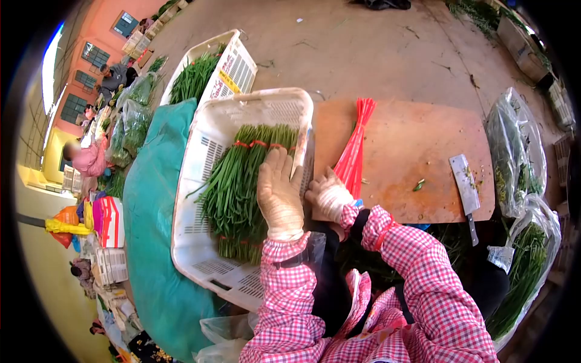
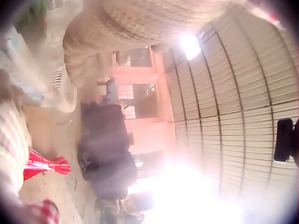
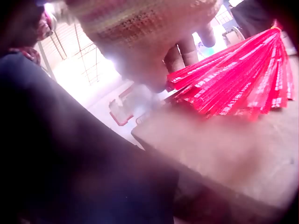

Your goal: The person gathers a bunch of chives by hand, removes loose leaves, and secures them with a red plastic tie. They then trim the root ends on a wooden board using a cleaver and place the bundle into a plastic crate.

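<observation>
Bundles of long green chives [image 1: 233, 181], bound with red ties, lie in a white plastic crate [image 1: 181, 224]. My gloved left hand [image 1: 280, 196] is over the crate's right side, fingers extended and close together, back up, overlapping the bundles in the head view. My gloved right hand [image 1: 330, 195] is at the left edge of a brown board [image 1: 411, 151], fingers loosely bent, with no held thing visible. Beside it, a fan of red ties [image 1: 353, 154], gathered near one end, lies on the board. In the right wrist view the ties [image 3: 233, 79] spread out just beyond my fingers [image 3: 187, 49].
A cleaver [image 1: 465, 187] lies at the board's right, its handle past the edge. Plastic bags of greens [image 1: 523, 260] stand to the right. A second crate [image 1: 236, 66] of chives is behind, and a teal sack [image 1: 154, 212] lies left. People [image 1: 91, 154] sit farther left.
</observation>
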A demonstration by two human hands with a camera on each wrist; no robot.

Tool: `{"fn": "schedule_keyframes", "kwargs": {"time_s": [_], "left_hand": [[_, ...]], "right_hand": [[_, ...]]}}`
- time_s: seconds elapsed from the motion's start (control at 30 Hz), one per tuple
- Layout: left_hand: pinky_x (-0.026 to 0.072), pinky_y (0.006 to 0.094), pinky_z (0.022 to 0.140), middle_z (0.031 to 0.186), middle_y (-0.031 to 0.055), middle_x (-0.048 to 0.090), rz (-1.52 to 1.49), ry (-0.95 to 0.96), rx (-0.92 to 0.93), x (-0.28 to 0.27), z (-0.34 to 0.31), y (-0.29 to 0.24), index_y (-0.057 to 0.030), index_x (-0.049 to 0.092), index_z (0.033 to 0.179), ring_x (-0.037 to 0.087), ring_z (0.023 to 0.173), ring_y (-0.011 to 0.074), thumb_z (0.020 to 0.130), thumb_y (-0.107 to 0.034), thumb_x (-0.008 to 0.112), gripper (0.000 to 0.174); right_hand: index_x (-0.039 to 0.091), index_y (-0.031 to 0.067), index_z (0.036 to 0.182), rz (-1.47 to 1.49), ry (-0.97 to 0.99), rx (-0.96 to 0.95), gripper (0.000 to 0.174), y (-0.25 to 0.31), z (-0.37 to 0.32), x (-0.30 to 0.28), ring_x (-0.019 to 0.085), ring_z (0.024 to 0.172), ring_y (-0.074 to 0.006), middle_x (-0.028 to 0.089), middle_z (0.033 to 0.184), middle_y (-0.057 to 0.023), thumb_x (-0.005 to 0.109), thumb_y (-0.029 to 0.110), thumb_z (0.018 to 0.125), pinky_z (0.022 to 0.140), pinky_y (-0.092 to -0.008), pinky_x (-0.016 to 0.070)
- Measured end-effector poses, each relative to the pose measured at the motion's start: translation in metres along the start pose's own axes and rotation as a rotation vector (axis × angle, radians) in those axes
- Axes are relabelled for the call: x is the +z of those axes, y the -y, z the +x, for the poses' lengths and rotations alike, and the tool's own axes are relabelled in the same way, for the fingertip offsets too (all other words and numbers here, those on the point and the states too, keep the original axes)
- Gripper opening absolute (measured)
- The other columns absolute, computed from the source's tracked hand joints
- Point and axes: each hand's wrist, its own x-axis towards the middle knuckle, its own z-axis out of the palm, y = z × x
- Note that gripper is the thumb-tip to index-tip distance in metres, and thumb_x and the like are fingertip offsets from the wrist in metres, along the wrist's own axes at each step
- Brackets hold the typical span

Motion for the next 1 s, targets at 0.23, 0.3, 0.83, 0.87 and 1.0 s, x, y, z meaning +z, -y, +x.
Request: {"fn": "schedule_keyframes", "kwargs": {"time_s": [0.23,0.3,0.83,0.87,1.0], "left_hand": [[0.0242,0.0489,0.114,0.149,0.0207,0.036,0.067,-0.014,-0.036,0.009,-0.003,0.001,0.0048,0.038,0.141,0.033,0.139,0.0327,0.097,-0.045,0.047,0.067],[0.0266,0.0479,0.113,0.149,0.0189,0.037,0.084,-0.013,-0.048,0.003,0.0,0.004,0.0032,0.04,0.14,0.034,0.138,0.0322,0.097,-0.046,0.046,0.065],[0.0399,0.0406,0.102,0.128,0.0136,0.058,0.428,0.025,-0.264,-0.001,0.023,0.033,-0.0005,0.056,0.128,0.053,0.12,0.0289,0.093,-0.035,0.06,0.049],[0.0414,0.0397,0.099,0.125,0.0117,0.06,0.44,0.024,-0.272,-0.003,0.025,0.034,-0.0037,0.058,0.126,0.055,0.117,0.0257,0.091,-0.037,0.061,0.049],[0.0496,0.0409,0.084,0.116,0.0078,0.064,0.685,0.081,-0.579,0.003,0.027,0.059,-0.0097,0.058,0.124,0.061,0.102,0.0221,0.088,-0.041,0.062,0.048]], "right_hand": [[0.07,0.0167,0.093,-0.031,-0.112,-0.007,0.017,-0.014,-0.027,-0.01,0.062,0.1,-0.0272,0.067,0.094,-0.006,0.057,0.025,0.084,0.101,-0.0503,0.0381],[0.069,0.0177,0.087,0.03,-0.142,0.025,0.014,-0.016,-0.032,-0.011,0.061,0.098,-0.0263,0.067,0.092,-0.0049,0.062,0.028,0.081,0.101,-0.0525,0.037],[0.065,0.0019,0.092,1.429,-0.68,0.827,0.017,-0.053,-0.107,-0.022,0.051,0.072,-0.0074,0.062,0.078,0.0008,0.063,0.019,0.095,0.066,-0.023,0.0424],[0.065,0.0019,0.091,1.426,-0.604,0.857,0.018,-0.051,-0.111,-0.024,0.05,0.071,-0.0074,0.061,0.076,0.0008,0.063,0.02,0.094,0.065,-0.0233,0.0418],[0.063,0.0052,0.091,1.394,-0.551,0.87,0.017,-0.047,-0.112,-0.009,0.053,0.065,-0.0077,0.059,0.073,0.0013,0.057,0.02,0.097,0.057,-0.0248,0.0433]]}}
